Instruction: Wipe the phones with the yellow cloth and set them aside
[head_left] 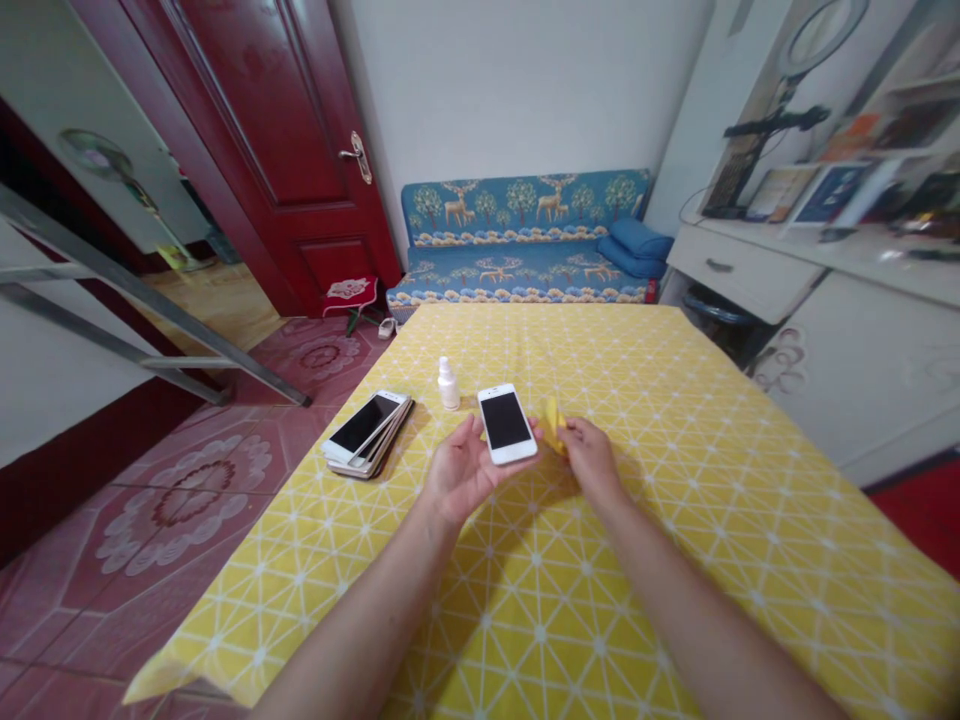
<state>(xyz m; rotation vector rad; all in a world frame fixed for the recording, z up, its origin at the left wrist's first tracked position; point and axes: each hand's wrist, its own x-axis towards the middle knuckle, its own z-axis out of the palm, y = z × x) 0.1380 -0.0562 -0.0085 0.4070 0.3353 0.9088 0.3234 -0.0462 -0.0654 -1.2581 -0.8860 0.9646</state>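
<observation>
My left hand (465, 470) is turned palm up, cradling a white phone (507, 424), its fingers running underneath to the far edge and the thumb by the near-left side. The dark screen faces up. My right hand (591, 455) pinches a yellow cloth (553, 425) between thumb and fingers, just beside the phone's right edge.

The phone lies on my fingers more than it is clamped by them, so a sideways push from the cloth, or a tilt of my palm, could slide it off onto the counter (540, 620). The cloth is close in colour to the patterned cover below, so I could misjudge where its edge is and catch the phone.

Both my forearms reach forward from the bottom of the view and angle inward, the left wrist rolled open, the right hand turned in towards the phone.

Past my left hand a small white bottle (448, 388) stands upright, near enough that a careless swing of the hand could knock it over. Further left, a fanned, uneven stack of phones (367, 435) could slip if bumped. Beyond the counter is a blue patterned sofa (510, 270).
</observation>
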